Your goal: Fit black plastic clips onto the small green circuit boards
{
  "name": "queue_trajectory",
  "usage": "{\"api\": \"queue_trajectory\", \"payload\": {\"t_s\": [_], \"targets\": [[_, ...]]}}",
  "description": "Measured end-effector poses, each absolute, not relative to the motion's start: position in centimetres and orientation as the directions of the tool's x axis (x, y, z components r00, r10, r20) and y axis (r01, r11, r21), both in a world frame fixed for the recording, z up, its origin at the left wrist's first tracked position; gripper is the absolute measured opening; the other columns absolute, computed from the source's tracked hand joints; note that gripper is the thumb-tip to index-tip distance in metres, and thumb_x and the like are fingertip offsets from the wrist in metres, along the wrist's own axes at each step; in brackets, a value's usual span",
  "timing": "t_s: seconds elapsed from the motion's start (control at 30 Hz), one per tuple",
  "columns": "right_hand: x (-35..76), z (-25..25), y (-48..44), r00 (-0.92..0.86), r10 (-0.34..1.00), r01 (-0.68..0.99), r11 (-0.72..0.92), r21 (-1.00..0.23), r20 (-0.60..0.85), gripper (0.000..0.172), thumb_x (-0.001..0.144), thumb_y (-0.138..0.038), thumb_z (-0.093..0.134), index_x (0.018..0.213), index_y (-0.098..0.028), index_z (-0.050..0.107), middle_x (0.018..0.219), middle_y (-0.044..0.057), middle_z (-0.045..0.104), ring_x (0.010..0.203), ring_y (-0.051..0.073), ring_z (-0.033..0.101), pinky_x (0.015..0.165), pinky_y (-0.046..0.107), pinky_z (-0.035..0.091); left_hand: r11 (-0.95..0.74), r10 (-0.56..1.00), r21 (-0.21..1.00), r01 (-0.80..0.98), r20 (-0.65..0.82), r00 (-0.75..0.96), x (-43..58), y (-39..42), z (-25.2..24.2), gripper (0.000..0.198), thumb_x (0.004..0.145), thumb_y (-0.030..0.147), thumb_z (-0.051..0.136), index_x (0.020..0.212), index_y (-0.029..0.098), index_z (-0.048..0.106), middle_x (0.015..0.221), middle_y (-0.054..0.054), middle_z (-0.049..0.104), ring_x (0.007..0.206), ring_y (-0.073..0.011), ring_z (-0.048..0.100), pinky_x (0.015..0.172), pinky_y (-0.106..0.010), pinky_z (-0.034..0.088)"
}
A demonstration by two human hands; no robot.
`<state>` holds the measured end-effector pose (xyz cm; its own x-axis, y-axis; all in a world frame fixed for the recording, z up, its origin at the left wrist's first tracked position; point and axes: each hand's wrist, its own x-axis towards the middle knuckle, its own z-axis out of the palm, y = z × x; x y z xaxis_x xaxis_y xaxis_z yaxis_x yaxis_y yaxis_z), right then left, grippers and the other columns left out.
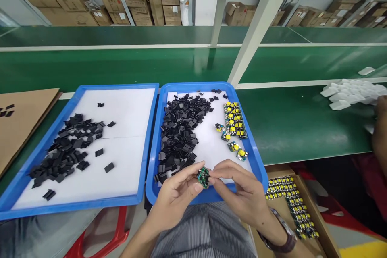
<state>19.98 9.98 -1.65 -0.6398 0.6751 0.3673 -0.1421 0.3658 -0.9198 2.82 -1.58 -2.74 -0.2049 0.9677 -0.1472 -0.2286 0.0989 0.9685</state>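
Above the near edge of the right blue tray (256,165), my left hand (178,193) grips a small green circuit board (203,177) between thumb and fingers. The fingertips of my right hand (238,187) are pinched together at the board's right side, on a small dark piece that is partly hidden. A large pile of black pieces (181,129) lies in the left half of this tray. Boards with yellow parts (234,119) stand in a block at its right side, with several loose ones (232,146) nearby.
The left blue tray (144,145) holds more black pieces (69,145). Cardboard (27,117) lies far left. A box (314,197) of yellow-topped boards is at lower right. White parts (350,92) and another person's hand (380,137) are at the right. A slanted white post (260,24) rises behind.
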Motion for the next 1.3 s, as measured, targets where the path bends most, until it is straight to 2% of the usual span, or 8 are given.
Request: {"api": "queue_trajectory", "payload": {"t_s": [0.2,0.3,0.43,0.6,0.8,1.0,1.2,1.3], "targets": [[20.4,-1.4,9.9,-0.652,0.674,-0.116,0.363,-0.924,0.347,0.037,0.093,-0.001,0.067,0.117,-0.028,0.076,0.095,0.003,0.073,0.085,0.017,0.07,0.071,0.031,0.057,0.08,0.974,0.983,-0.166,-0.113,-0.199,2.8,-1.8,-3.3,0.042,0.1,0.031,0.069,0.141,0.032,0.067,0.114,-0.005,0.079,0.105,-0.0207,0.074,0.094,-0.031,0.062],[20.5,-1.4,9.7,-0.679,0.666,-0.099,0.335,-0.937,0.309,0.035,0.093,-0.002,0.068,0.115,-0.028,0.076,0.096,0.003,0.074,0.085,0.016,0.07,0.073,0.03,0.057,0.076,0.976,0.982,-0.175,-0.109,-0.19,2.8,-1.9,-3.5,0.042,0.1,0.031,0.068,0.142,0.032,0.066,0.12,-0.005,0.078,0.108,-0.0215,0.074,0.099,-0.034,0.061],[20.5,-1.3,9.8,-0.699,0.677,-0.042,0.281,-0.959,0.229,0.027,0.095,-0.007,0.069,0.11,-0.028,0.077,0.092,0.002,0.074,0.082,0.016,0.069,0.071,0.03,0.056,0.064,0.977,0.99,-0.124,-0.087,-0.195,2.7,-1.9,-3.2,0.041,0.1,0.03,0.069,0.14,0.034,0.068,0.13,-0.005,0.075,0.115,-0.0212,0.071,0.101,-0.032,0.059],[20.6,-1.1,9.9,-0.746,0.65,0.019,0.239,-0.971,0.145,0.02,0.095,-0.01,0.068,0.103,-0.026,0.078,0.092,0.003,0.073,0.08,0.016,0.068,0.07,0.029,0.054,0.02,0.984,1.0,-0.003,-0.02,-0.178,2.7,-1.8,-2.7,0.039,0.101,0.023,0.067,0.138,0.035,0.07,0.129,-0.004,0.076,0.116,-0.0193,0.071,0.099,-0.028,0.06],[20.5,-0.8,9.7,-0.752,0.644,0.093,0.313,-0.945,0.139,0.018,0.094,-0.008,0.064,0.096,-0.023,0.075,0.083,0.001,0.066,0.074,0.015,0.063,0.066,0.028,0.049,-0.021,0.981,0.998,0.056,0.031,-0.194,2.8,-1.7,-2.6,0.037,0.101,0.02,0.066,0.135,0.032,0.072,0.127,-0.006,0.077,0.117,-0.0195,0.072,0.103,-0.028,0.058],[20.5,-0.8,9.6,-0.787,0.594,0.151,0.452,-0.879,0.17,0.018,0.096,-0.008,0.059,0.095,-0.021,0.07,0.084,0.001,0.061,0.075,0.016,0.06,0.069,0.031,0.048,-0.029,0.983,0.995,0.096,0.046,-0.178,3.0,-1.3,-2.9,0.037,0.102,0.022,0.064,0.138,0.029,0.07,0.131,-0.008,0.075,0.116,-0.0205,0.072,0.1,-0.03,0.059],[20.3,-2.2,10.7,-0.765,0.643,0.123,0.213,-0.969,0.044,0.011,0.095,-0.015,0.067,0.094,-0.021,0.076,0.085,0.002,0.069,0.075,0.015,0.067,0.067,0.028,0.054,-0.003,0.987,0.969,0.246,0.042,-0.154,3.2,-1.5,-3.3,0.045,0.102,0.025,0.064,0.146,0.033,0.062,0.139,-0.009,0.065,0.123,-0.0222,0.067,0.103,-0.034,0.058],[20.2,-2.3,10.7,-0.751,0.66,0.11,0.101,-0.989,-0.016,0.009,0.095,-0.019,0.069,0.094,-0.021,0.078,0.086,0.003,0.07,0.075,0.015,0.069,0.066,0.027,0.056,0.005,0.973,0.95,0.311,0.066,-0.219,3.6,-1.9,-3.5,0.051,0.099,0.021,0.068,0.147,0.034,0.059,0.139,-0.008,0.062,0.119,-0.0206,0.068,0.098,-0.032,0.06]]}}
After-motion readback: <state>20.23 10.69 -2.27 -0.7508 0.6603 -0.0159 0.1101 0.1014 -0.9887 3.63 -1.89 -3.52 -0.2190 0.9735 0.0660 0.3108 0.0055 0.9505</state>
